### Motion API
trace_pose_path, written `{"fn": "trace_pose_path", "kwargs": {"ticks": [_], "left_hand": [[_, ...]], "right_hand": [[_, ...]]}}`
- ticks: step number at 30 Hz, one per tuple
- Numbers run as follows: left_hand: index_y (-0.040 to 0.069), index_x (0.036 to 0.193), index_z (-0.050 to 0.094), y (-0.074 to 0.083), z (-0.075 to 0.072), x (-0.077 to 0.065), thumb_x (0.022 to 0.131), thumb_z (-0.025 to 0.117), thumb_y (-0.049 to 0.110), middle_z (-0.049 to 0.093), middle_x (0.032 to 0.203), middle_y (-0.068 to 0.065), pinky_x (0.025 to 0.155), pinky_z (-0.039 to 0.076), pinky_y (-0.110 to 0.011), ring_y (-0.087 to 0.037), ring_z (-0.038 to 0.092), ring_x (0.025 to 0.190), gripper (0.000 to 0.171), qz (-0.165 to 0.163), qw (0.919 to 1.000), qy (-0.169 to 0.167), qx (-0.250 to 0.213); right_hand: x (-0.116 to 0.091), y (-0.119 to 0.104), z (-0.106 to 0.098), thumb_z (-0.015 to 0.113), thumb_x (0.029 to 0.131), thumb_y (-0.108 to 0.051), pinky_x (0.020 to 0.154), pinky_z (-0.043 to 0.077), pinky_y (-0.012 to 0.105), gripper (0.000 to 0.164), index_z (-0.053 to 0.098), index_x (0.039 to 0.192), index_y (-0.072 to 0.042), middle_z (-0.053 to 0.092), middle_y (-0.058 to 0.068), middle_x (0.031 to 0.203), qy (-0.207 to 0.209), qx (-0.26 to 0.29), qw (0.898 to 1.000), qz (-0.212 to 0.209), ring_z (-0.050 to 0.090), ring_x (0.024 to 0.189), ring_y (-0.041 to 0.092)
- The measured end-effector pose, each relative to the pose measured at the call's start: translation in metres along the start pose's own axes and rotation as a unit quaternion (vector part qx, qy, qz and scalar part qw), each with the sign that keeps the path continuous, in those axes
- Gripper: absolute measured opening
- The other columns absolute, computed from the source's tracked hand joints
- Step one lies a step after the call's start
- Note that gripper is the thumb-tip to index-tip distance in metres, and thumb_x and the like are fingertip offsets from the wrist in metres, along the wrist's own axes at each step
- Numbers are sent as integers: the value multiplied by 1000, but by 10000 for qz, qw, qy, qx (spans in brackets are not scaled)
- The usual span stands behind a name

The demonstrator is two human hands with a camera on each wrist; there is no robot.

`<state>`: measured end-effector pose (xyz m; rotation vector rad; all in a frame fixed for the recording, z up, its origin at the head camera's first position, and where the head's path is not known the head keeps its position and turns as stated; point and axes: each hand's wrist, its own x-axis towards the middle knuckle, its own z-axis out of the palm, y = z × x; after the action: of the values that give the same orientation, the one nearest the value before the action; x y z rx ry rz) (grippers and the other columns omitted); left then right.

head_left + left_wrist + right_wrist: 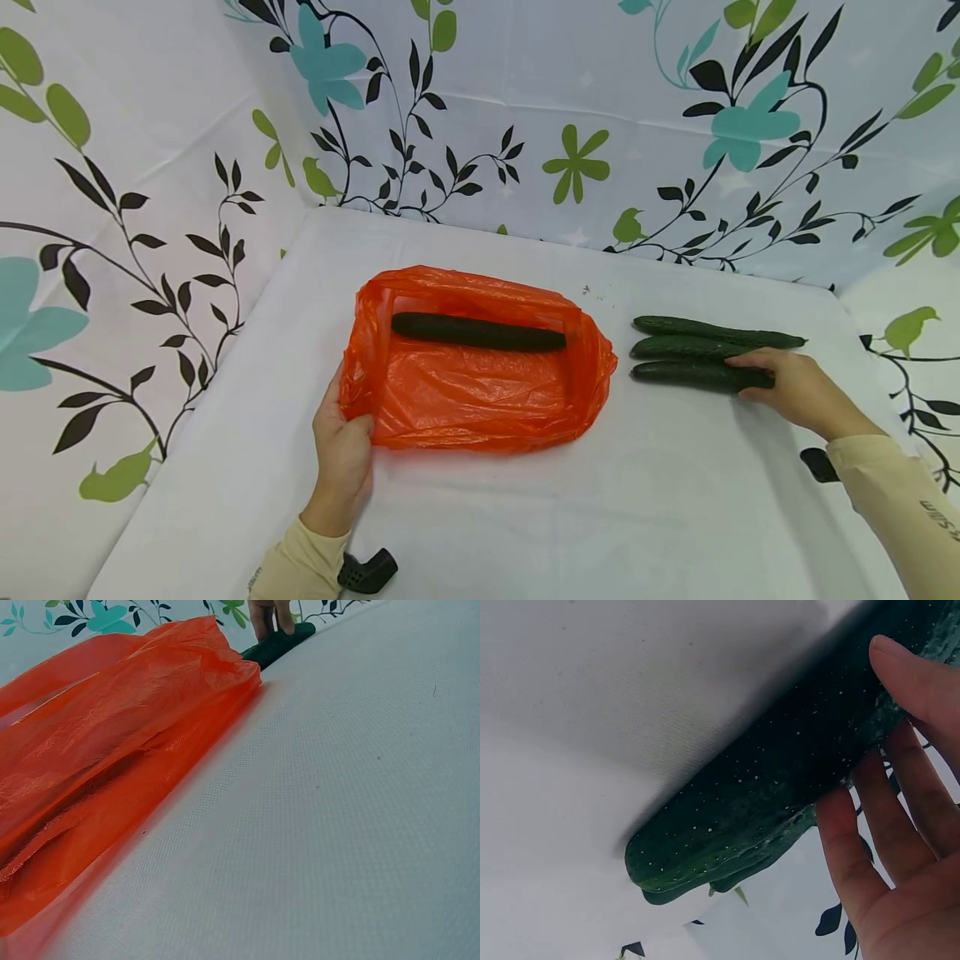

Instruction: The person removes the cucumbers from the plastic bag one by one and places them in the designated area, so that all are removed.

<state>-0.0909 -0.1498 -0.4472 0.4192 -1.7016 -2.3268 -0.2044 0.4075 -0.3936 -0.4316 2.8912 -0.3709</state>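
An orange plastic bag (480,400) lies on the white table with its mouth spread wide, and one dark green cucumber (480,332) rests inside along the far side. My left hand (342,458) holds the bag's left edge, the fingers hidden behind the plastic. To the right of the bag, a row of cucumbers lies side by side: a far one (712,330), a middle one (675,347) and a near one (675,375). My right hand (798,387) grips the near cucumber by its right end. In the right wrist view, thumb and fingers sit on opposite sides of that cucumber (757,780).
White cloth covers the table (570,517). Behind and at both sides hangs a sheet (495,100) printed with flowers, leaves and birds. Small dark crumbs (592,292) lie beyond the bag. A black wrist device (367,572) shows at the left sleeve.
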Motion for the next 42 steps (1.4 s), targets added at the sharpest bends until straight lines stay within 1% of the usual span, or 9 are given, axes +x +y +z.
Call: {"fn": "trace_pose_path", "kwargs": {"ticks": [8,12,16,19,23,28,34,37,42], "left_hand": [[15,161,28,0,0,0,83,30,-25,36,155,7,110,41,-30,-19,37,138,88,-1,10000,-29,4],[15,161,28,0,0,0,82,30,-25,36,155,7,111,40,-30,-19,37,138,88,9,10000,-44,-42],[15,161,28,-1,0,0,82,30,-26,36,155,7,112,39,-31,-19,36,139,88,24,9999,-57,-90],[15,160,28,-1,0,1,82,29,-26,36,155,7,112,39,-30,-19,37,139,88,41,9999,-63,-95],[15,160,29,-1,0,1,81,29,-26,37,155,6,112,40,-31,-20,37,138,89,68,9999,-82,-124],[15,160,29,-1,0,1,81,29,-26,37,155,6,112,40,-32,-20,37,138,89,33,9999,-57,-89],[16,160,29,-1,-1,1,82,30,-26,37,154,7,112,40,-32,-20,38,137,89,15,10000,-70,-50],[16,160,28,-1,-1,1,82,30,-26,37,154,7,111,41,-31,-20,38,137,88,12,10000,-75,-28],[15,160,28,-1,-1,1,82,30,-26,37,155,7,111,41,-31,-20,38,137,88,17,10000,-70,-66]], "right_hand": [[2,-17,-6,84,81,-13,96,45,65,54,66,131,-3,60,26,130,247,395,9987,-204,54,120,50],[5,-29,-8,85,82,-18,91,55,34,54,66,131,-5,65,18,127,436,1041,9924,-500,65,113,28],[9,-44,-8,82,85,-17,91,49,13,55,63,134,-2,65,17,129,449,1798,9791,-841,60,112,-1],[11,-62,-7,82,85,-16,92,48,13,55,63,135,-4,65,13,129,470,2016,9741,-906,58,112,-5],[11,-91,-6,83,84,-18,92,49,15,50,68,132,-15,67,1,127,619,1992,9741,-872,61,111,5],[14,-128,-6,83,85,-17,89,52,17,43,71,125,-24,66,-6,124,806,2007,9686,-1227,62,110,11],[17,-170,-9,83,84,-18,90,53,18,43,72,126,-17,67,-4,121,738,2087,9562,-1917,62,109,14],[22,-187,-8,83,85,-17,83,54,19,42,72,125,-15,67,-5,121,671,2214,9468,-2239,61,107,17],[32,-215,-6,82,85,-19,82,55,35,43,72,127,-21,66,-9,123,518,2358,9361,-2557,59,113,14]]}}
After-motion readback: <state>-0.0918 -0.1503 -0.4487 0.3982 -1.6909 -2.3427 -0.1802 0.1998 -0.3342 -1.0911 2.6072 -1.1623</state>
